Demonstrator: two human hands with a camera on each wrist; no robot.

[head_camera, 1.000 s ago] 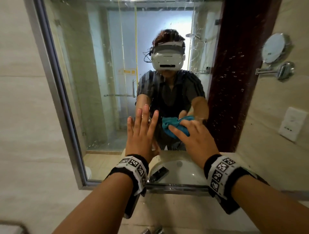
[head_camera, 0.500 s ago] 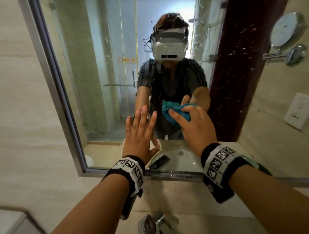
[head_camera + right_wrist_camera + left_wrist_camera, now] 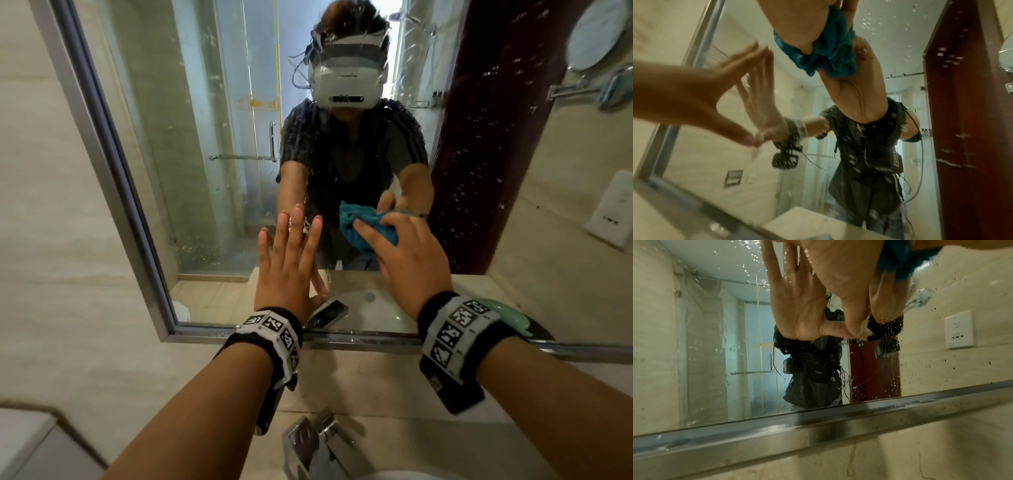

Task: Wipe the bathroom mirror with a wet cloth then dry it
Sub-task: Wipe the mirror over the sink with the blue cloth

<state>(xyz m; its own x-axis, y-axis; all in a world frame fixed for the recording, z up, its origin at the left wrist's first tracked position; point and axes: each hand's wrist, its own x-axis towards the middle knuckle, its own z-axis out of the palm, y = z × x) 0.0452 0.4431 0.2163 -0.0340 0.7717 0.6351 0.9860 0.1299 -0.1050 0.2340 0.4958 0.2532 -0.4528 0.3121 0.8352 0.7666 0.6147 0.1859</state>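
A wall mirror [image 3: 212, 192] in a metal frame [image 3: 113, 178] fills the head view, spotted with water drops. My right hand [image 3: 407, 246] presses a bunched teal cloth [image 3: 363, 226] against the glass low in the middle, fingers curled over it. In the right wrist view the teal cloth [image 3: 830, 53] is squashed between palm and glass. My left hand [image 3: 287, 263] lies flat on the mirror just left of the cloth, fingers straight and spread. The left wrist view shows the left hand's thumb [image 3: 840, 288] touching the glass [image 3: 715, 337], with the cloth [image 3: 898, 259] at the top right.
A chrome tap [image 3: 318, 442] stands on the counter below the mirror frame [image 3: 818, 423]. The mirror reflects a glass shower door, a dark red door, a round shaving mirror [image 3: 596, 37] and a wall socket [image 3: 613, 212]. Beige tiled wall [image 3: 51, 240] lies to the left.
The head view has tilted down, bringing the tap into sight. The right hand with the cloth has shifted slightly right on the glass; the left hand stays flat on the glass.
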